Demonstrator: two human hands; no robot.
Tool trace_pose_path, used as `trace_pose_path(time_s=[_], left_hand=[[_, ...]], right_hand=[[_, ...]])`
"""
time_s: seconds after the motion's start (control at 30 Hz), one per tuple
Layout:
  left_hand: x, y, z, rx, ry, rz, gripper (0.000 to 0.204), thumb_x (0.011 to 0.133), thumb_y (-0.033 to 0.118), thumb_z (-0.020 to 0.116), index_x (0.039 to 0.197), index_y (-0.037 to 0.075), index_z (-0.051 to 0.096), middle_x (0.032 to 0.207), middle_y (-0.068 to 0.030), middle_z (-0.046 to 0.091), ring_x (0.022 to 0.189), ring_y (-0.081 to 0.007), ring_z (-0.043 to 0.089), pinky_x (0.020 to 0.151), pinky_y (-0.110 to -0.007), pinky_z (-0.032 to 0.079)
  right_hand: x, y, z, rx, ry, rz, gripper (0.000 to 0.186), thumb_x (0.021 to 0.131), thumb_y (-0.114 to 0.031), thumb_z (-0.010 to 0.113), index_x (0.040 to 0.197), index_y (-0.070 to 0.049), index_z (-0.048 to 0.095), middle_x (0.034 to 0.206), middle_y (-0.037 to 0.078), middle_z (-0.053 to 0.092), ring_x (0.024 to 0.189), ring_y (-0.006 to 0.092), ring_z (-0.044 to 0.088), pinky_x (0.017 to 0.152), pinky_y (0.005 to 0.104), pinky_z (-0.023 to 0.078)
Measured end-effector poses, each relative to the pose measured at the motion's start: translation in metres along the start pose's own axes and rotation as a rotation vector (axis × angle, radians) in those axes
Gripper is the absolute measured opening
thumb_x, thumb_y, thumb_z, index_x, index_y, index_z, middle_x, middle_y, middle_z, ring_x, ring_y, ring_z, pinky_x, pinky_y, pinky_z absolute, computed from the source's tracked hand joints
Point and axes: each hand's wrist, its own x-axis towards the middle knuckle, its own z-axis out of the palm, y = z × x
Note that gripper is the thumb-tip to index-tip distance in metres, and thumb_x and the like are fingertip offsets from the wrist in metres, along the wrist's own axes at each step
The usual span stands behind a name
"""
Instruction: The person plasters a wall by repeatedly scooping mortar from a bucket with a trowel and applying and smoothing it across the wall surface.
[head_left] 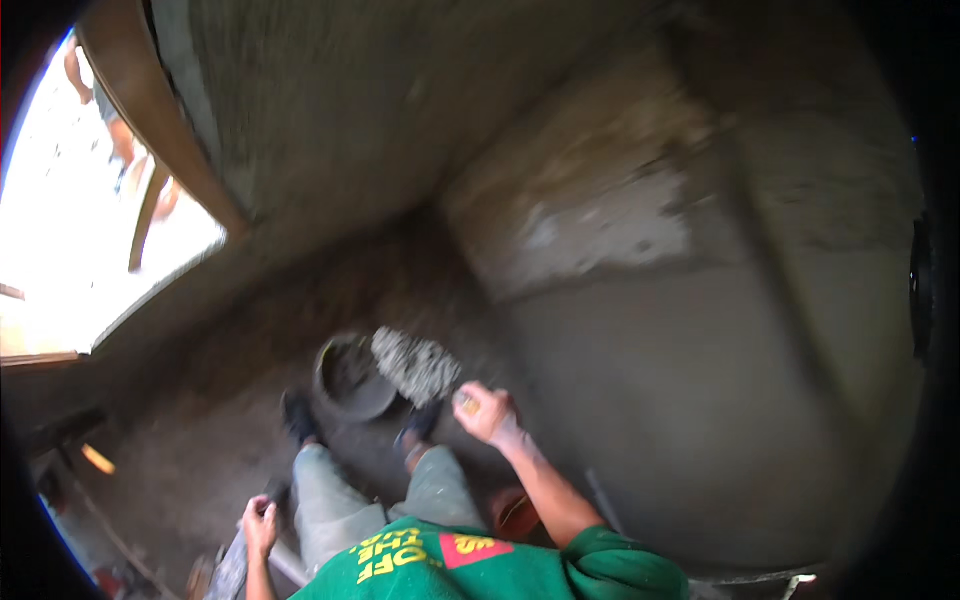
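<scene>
My right hand (487, 412) is closed around the yellowish handle of a trowel, in front of my right foot. A rough heap of wet grey mortar (415, 366) covers the trowel's blade, so the blade itself is hidden. Just left of the mortar, a round, shallow basin (372, 402) sits on the floor with dark grey mix inside. My left hand (261, 524) hangs low beside my left leg, its fingers loosely bent and apart, with nothing plainly held. A small dark thing (278, 490) shows just past its fingertips; whether they touch, I cannot tell.
Grey plastered wall (640, 390) rises on the right, with a rough pale patch (610, 225) higher up. A bright opening with a brown frame (160, 90) is at upper left; a person is partly visible outside. A reddish container (515, 515) stands beside my right leg.
</scene>
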Motion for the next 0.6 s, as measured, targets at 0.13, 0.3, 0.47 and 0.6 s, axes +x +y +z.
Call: trace_pose_path(time_s=[0.13, 0.3, 0.47, 0.6], left_hand=[[0.010, 0.004, 0.026, -0.160, 0.050, -0.027, 0.021, 0.082, 0.007, 0.060, 0.101, -0.003, 0.058, 0.089, -0.0098, 0.063, 0.082, -0.0179, 0.059, 0.079, -0.033, 0.050], [-0.010, -0.010, 0.062, -0.462, 0.175, -0.110, 0.019, 0.085, 0.004, 0.059, 0.103, -0.001, 0.058, 0.090, -0.0062, 0.057, 0.076, -0.0130, 0.056, 0.062, -0.026, 0.051], [-0.072, -0.044, 0.109, -0.475, 0.289, -0.212, 0.016, 0.083, 0.004, 0.059, 0.098, 0.000, 0.057, 0.085, -0.0063, 0.057, 0.070, -0.0132, 0.056, 0.057, -0.026, 0.049], [-0.140, -0.090, 0.164, -0.441, 0.299, -0.245, 0.013, 0.080, 0.003, 0.060, 0.092, 0.000, 0.056, 0.076, -0.0073, 0.057, 0.054, -0.0158, 0.054, 0.054, -0.029, 0.049]], right_hand=[[0.012, -0.088, -0.181, -0.131, 0.020, -0.360, 0.020, 0.076, -0.018, 0.071, 0.090, -0.008, 0.062, 0.073, 0.017, 0.063, 0.068, 0.0373, 0.063, 0.059, 0.0430, 0.051], [0.044, -0.175, -0.372, -0.312, -0.128, -0.457, 0.021, 0.075, -0.018, 0.073, 0.086, -0.003, 0.063, 0.071, 0.014, 0.062, 0.061, 0.0290, 0.062, 0.054, 0.0348, 0.048], [0.153, -0.154, -0.506, 0.371, -0.447, 0.016, 0.010, 0.087, -0.007, 0.053, 0.089, 0.002, 0.057, 0.063, 0.013, 0.059, 0.046, 0.0198, 0.060, 0.043, 0.0315, 0.052], [0.254, -0.088, -0.594, 0.369, 0.110, 0.165, 0.012, 0.085, -0.011, 0.061, 0.096, -0.006, 0.059, 0.067, 0.003, 0.056, 0.052, 0.0120, 0.051, 0.045, 0.0273, 0.045]])
